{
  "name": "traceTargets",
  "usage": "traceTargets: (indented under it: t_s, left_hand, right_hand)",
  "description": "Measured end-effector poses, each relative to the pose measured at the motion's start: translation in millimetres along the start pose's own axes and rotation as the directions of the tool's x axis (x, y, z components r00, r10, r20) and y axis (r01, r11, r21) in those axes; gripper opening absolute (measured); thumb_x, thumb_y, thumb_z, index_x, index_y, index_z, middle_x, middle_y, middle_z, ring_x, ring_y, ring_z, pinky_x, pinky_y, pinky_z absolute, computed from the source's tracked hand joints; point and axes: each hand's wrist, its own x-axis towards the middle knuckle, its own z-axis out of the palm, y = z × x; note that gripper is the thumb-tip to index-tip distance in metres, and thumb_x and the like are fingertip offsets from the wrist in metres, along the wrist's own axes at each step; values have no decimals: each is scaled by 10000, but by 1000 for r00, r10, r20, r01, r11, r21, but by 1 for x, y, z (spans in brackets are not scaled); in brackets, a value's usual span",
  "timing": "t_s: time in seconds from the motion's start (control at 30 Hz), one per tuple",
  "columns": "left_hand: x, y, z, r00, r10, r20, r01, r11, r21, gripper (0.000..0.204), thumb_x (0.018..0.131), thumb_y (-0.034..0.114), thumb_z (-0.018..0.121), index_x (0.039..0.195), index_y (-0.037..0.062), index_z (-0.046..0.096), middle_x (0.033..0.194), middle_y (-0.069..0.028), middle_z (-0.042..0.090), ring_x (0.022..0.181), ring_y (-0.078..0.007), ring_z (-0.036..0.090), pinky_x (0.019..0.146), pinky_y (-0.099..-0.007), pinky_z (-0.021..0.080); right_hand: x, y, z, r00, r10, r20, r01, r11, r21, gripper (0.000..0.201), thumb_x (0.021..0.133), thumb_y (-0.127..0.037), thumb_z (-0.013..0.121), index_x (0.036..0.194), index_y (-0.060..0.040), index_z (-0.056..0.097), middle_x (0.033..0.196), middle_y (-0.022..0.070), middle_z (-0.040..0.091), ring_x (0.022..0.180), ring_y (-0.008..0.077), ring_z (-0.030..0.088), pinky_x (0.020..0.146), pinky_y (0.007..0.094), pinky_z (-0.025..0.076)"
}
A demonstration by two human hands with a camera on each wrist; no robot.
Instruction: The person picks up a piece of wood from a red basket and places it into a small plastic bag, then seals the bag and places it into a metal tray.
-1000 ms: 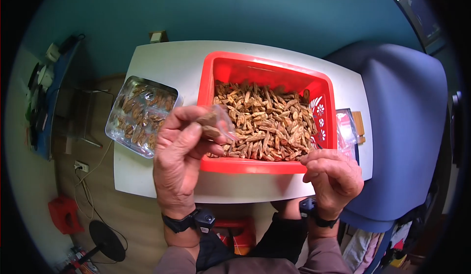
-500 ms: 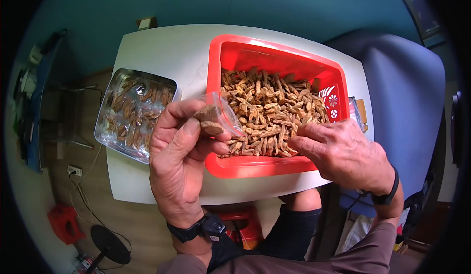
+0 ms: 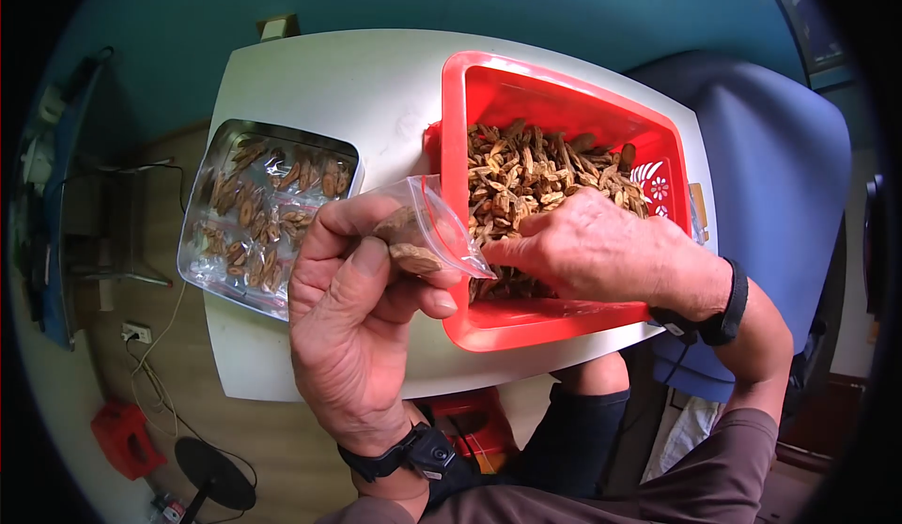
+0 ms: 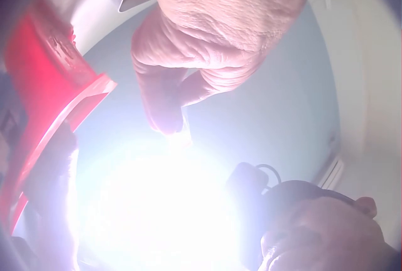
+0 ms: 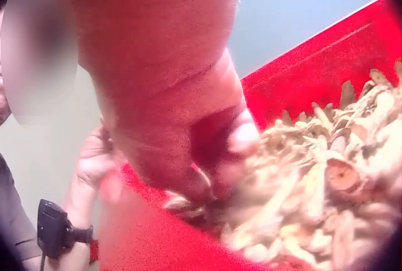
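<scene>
My left grip (image 3: 352, 322) is closed to a pinch, thumb against curled fingers, and has hold of a clear zip bag (image 3: 442, 219) with a red strip along its mouth. Inside the bag I can make out brown slices (image 3: 413, 259), pressed beneath the thumb and fingers. The bag is raised at the left side of the red basket (image 3: 455, 148), its mouth turned that way and one corner overlapping the rim in my head view.

My right grip (image 3: 601, 252) reaches down into the basket, index finger extended towards the bag's corner. In the right wrist view its fingers bend down among the dried pieces (image 3: 526, 172); the tips are blurred and shaded, so I cannot tell how far open it is or whether it has hold of a piece.

The basket stands on the white bench (image 3: 376, 83), heaped with those brown pieces, and its right wall has flower-shaped cut-outs. To its left, well apart, a shallow metal tray (image 3: 246, 301) carries several small clear packets (image 3: 268, 214) with more slices in them. The camera (image 3: 432, 454) strapped to my left wrist bears a small pale mark, too small for me to read.
</scene>
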Motion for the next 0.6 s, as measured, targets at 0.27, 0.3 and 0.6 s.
traceTargets:
  t_s: [0.27, 0.3, 0.6]
  left_hand:
    - [-2, 1, -1, 999, -10, 36, 7, 996, 87, 230, 994, 79, 553, 1200, -21, 526, 1026, -222, 600, 793, -253, 661, 582, -273, 587]
    - [-1, 0, -1, 999, -8, 42, 4, 997, 83, 235, 994, 79, 553, 1204, -22, 525, 1029, -223, 597, 798, -253, 658, 585, -274, 589]
    - [0, -5, 3, 1000, 13, 9, -13, 1000, 10, 210, 991, 48, 520, 1169, -58, 555, 1009, -267, 677, 780, -285, 731, 610, -326, 636]
  right_hand:
    - [-38, 33, 8, 982, 142, -126, -155, 982, -104, 335, 778, -58, 690, 1112, -68, 678, 795, 109, 641, 676, 325, 645, 555, 425, 492]
    - [-41, 36, 8, 984, 141, -107, -150, 985, -86, 311, 788, -58, 701, 1098, -63, 676, 787, 103, 615, 678, 316, 638, 553, 422, 489]
    - [-24, 21, 7, 973, -13, -232, 16, 1000, 9, 241, 771, -41, 622, 1011, -30, 638, 806, 134, 633, 802, 332, 676, 641, 437, 540]
